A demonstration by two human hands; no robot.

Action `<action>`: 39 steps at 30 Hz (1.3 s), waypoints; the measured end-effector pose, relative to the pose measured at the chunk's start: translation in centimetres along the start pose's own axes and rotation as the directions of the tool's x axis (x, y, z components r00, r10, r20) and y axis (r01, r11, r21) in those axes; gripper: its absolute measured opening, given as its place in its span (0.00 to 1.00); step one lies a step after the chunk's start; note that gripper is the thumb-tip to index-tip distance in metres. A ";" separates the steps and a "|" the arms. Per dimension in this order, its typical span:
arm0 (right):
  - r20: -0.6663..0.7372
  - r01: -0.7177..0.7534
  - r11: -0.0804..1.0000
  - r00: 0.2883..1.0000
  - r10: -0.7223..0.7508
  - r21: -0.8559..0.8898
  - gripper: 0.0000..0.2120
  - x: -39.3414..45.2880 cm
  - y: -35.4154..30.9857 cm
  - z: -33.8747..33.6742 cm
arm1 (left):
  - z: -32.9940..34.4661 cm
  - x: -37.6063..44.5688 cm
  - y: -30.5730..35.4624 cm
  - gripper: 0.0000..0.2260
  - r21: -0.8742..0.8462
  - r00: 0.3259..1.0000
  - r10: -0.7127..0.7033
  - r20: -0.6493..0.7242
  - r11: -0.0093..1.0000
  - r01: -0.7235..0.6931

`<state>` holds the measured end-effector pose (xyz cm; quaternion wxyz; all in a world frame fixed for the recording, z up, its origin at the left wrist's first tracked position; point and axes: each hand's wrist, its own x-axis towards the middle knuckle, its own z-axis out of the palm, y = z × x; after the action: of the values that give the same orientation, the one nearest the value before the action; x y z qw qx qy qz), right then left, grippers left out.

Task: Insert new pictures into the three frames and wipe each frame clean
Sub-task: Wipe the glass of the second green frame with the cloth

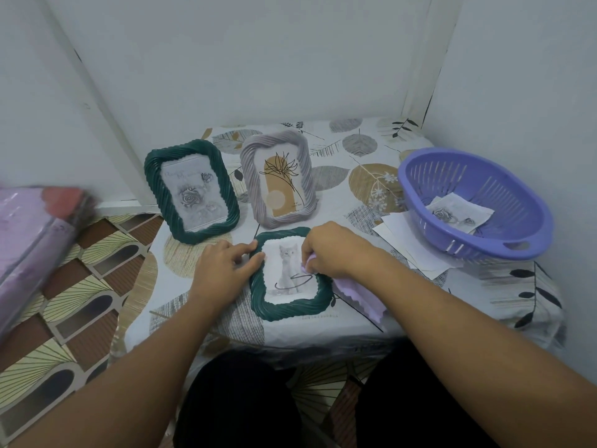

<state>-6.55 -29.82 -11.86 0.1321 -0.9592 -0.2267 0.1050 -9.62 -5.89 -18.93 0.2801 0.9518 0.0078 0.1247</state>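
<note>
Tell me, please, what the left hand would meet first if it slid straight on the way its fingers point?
The left hand points right, already touching the green cat frame; going on, it would likely meet the right hand with the cloth.

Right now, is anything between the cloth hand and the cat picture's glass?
Nothing visible. The right hand already presses the purple cloth onto the flat green frame, while the left hand steadies its left edge.
</note>
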 end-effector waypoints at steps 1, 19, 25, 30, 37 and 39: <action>-0.001 -0.008 1.000 1.000 0.008 -0.004 0.06 0.1 -0.1 0.0 | 0.0 0.0 0.0 0.18 -0.002 1.000 0.002 -0.002 1.000 -0.002; -0.010 -0.012 0.973 1.000 0.015 0.232 0.03 -0.6 0.7 1.0 | 0.1 0.1 -0.1 0.18 0.008 1.000 0.000 0.003 1.000 0.000; -0.053 0.020 0.964 0.999 -0.006 0.265 0.05 -1.2 0.6 1.2 | 0.0 0.0 -0.1 0.18 0.007 1.000 -0.002 0.004 1.000 0.002; -0.082 0.038 0.961 0.996 -0.016 0.273 0.06 -0.8 0.4 1.2 | 0.0 0.0 -0.1 0.18 0.010 1.000 -0.004 0.004 1.000 0.003; -0.028 0.038 0.966 0.999 -0.032 0.255 0.06 -0.8 1.0 0.2 | 0.0 0.0 0.0 0.18 0.017 1.000 -0.005 0.003 1.000 0.005; -0.105 0.000 0.982 0.994 0.021 0.191 0.06 -0.2 1.3 -0.1 | 0.1 0.0 -0.1 0.19 0.018 1.000 -0.001 0.003 1.000 0.001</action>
<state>-6.12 -31.05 -12.16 0.2349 -0.9475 -0.2031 0.0757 -9.61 -5.86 -19.01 0.2717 0.9545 0.0089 0.1229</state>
